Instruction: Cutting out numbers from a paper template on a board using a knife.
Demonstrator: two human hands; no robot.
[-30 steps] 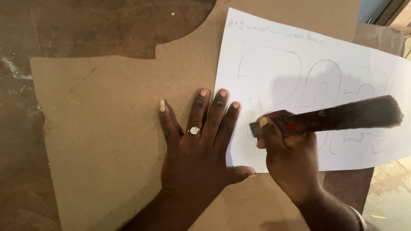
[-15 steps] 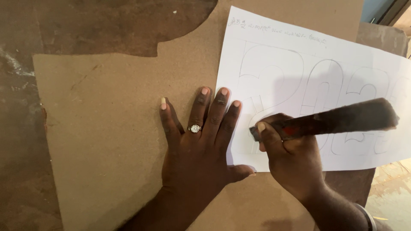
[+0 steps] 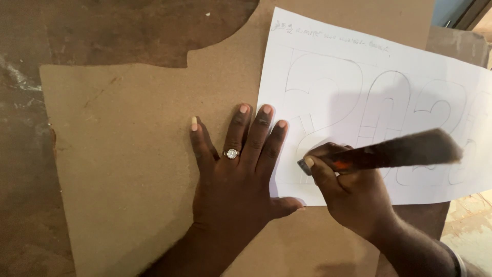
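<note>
Little has shifted since the earlier frame: the right hand [image 3: 353,197] has nudged the tool's tip slightly along the drawn outline, while the left hand [image 3: 238,174] stays flat where it was. That right hand is clenched around a long, dark, blurred tool [image 3: 382,156] with an orange-red patch near the grip, its blunt grey tip touching the white paper sheet [image 3: 328,92] close to the sheet's lower left corner. Faint pencil outlines of large rounded block shapes cover the sheet, with a thin handwritten line along its top edge; it lies on the right part of the brown board [image 3: 128,169], running off past the board's right edge. With fingers spread, the left hand is open and pressed palm down, its fingertips on the paper's left edge and its thumb on the bottom edge; a ring [image 3: 232,153] with a pale stone sits on one finger. Matte and smooth like fibreboard or thick card, the board has a curved cut-out along its top edge and a ragged left edge. Beneath it lies a darker, worn, stained worktop [image 3: 25,128].
</note>
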